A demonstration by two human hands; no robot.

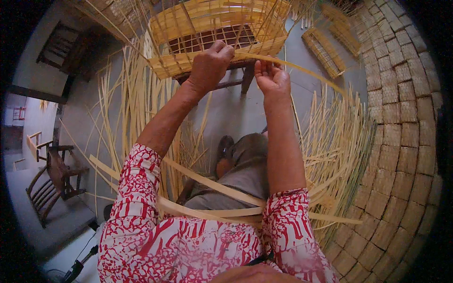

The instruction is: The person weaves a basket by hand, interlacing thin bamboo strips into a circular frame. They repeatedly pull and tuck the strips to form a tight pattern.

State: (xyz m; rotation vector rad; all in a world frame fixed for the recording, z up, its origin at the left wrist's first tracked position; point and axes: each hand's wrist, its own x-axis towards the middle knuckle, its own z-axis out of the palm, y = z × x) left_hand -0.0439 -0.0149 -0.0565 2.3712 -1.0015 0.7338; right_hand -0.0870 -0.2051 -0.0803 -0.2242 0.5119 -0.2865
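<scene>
Grey floor below; left hand gripped part-woven basket, uprights yet unwoven; right hand curled by long strip, hold unclear.

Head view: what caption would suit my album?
Left hand closed at the near edge of a woven basket, right hand loosely curled nearby, pale strips spread to both sides.

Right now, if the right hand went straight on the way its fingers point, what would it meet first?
Probably the long yellow strip crossing just beyond the right hand, then the near side of the woven basket. Depth is unclear, so contact with the strip is possible.
</scene>
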